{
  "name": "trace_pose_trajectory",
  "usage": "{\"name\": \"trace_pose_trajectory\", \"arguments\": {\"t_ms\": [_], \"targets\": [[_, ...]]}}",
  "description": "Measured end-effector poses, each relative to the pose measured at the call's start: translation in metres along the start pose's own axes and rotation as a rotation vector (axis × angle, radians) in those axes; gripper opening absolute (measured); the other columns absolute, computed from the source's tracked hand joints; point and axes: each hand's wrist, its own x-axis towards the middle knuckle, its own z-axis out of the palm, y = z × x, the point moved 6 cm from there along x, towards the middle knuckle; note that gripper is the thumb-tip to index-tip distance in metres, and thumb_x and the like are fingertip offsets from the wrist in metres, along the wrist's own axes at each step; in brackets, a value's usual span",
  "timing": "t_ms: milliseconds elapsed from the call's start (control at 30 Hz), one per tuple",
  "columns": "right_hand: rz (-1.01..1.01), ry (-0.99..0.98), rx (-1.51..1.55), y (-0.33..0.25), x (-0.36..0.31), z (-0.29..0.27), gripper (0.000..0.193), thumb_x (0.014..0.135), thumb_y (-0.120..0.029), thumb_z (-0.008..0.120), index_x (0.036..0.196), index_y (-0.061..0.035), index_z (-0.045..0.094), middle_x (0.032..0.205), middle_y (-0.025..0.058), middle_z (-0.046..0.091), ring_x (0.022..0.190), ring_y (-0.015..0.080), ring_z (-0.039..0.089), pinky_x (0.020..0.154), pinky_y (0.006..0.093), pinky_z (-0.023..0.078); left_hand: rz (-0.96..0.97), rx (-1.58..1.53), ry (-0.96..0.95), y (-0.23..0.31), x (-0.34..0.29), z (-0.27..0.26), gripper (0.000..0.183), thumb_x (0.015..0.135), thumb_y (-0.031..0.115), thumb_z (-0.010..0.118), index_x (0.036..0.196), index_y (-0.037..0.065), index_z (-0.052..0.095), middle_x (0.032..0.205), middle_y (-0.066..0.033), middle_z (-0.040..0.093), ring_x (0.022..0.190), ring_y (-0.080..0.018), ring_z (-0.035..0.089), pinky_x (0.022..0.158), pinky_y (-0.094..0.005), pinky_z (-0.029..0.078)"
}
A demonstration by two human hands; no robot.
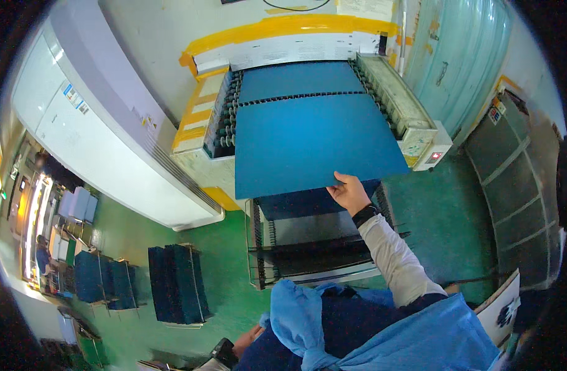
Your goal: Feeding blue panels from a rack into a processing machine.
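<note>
A large flat blue panel (314, 145) lies on the rollers of a conveyor machine (226, 114), and its near edge sticks out past the end. My right hand (350, 195) pinches that near edge right of its middle, thumb on top and fingers underneath. Behind it, a second blue panel (296, 79) rests on the rollers, close to the slot in the wall. Low down by my body is my left hand (248, 341), away from the panels; its fingers are partly hidden by blue cloth (299, 318), so their pose is unclear.
Below the panel edge stands a slotted rack (258, 247) with dark panels in it. More racks of dark panels (177, 284) stand on the green floor at left. A tall white cabinet (110, 136) flanks the machine; a dark grey ribbed panel (518, 185) leans at right.
</note>
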Motion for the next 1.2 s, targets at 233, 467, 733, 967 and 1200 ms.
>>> {"name": "trace_pose_trajectory", "arguments": {"t_ms": [233, 467, 733, 967, 1200], "targets": [[0.085, -0.002, -0.045, 0.001, 0.010, 0.021, 0.011, 0.088, -0.008, 0.062, 0.096, -0.0070, 0.055, 0.099, 0.0070, 0.060, 0.090, 0.0210, 0.058, 0.088, 0.0376, 0.049, -0.077, -0.083, -0.003, -0.006, -0.003, 0.001, 0.052, 0.092, 0.026, 0.053, 0.138, 0.008, 0.038, 0.142, -0.0184, 0.035, 0.130, -0.0362, 0.037, 0.106, -0.0403, 0.036], [0.063, -0.025, -0.102, 0.000, 0.004, 0.038, 0.013, 0.088, -0.013, 0.061, 0.095, -0.0040, 0.054, 0.095, 0.0116, 0.060, 0.088, 0.0253, 0.059, 0.086, 0.0416, 0.051, -0.111, -0.110, 0.010, -0.004, -0.006, -0.001, 0.052, 0.091, 0.026, 0.053, 0.138, 0.008, 0.038, 0.142, -0.0184, 0.035, 0.130, -0.0363, 0.037, 0.106, -0.0403, 0.036], [0.070, -0.049, -0.075, -0.002, 0.026, 0.025, 0.015, 0.089, -0.015, 0.061, 0.097, -0.0033, 0.055, 0.093, 0.0120, 0.061, 0.083, 0.0259, 0.061, 0.082, 0.0414, 0.053, -0.135, -0.137, 0.012, -0.003, -0.001, -0.005, 0.053, 0.091, 0.025, 0.054, 0.138, 0.008, 0.038, 0.142, -0.0185, 0.035, 0.131, -0.0364, 0.037, 0.106, -0.0404, 0.036], [0.056, -0.054, -0.087, -0.003, 0.026, 0.032, 0.015, 0.089, -0.015, 0.061, 0.097, -0.0040, 0.055, 0.095, 0.0108, 0.062, 0.084, 0.0242, 0.061, 0.082, 0.0401, 0.053, -0.153, -0.165, 0.019, -0.002, 0.000, -0.004, 0.054, 0.090, 0.025, 0.055, 0.138, 0.008, 0.038, 0.142, -0.0186, 0.035, 0.131, -0.0365, 0.037, 0.106, -0.0405, 0.036], [0.051, -0.069, -0.070, -0.004, 0.028, 0.035, 0.014, 0.089, -0.014, 0.061, 0.098, -0.0045, 0.055, 0.097, 0.0106, 0.062, 0.086, 0.0241, 0.061, 0.084, 0.0394, 0.053, -0.167, -0.174, 0.025, -0.001, 0.003, -0.006, 0.054, 0.090, 0.025, 0.055, 0.138, 0.007, 0.038, 0.142, -0.0186, 0.034, 0.131, -0.0366, 0.037, 0.106, -0.0405, 0.036]]}}
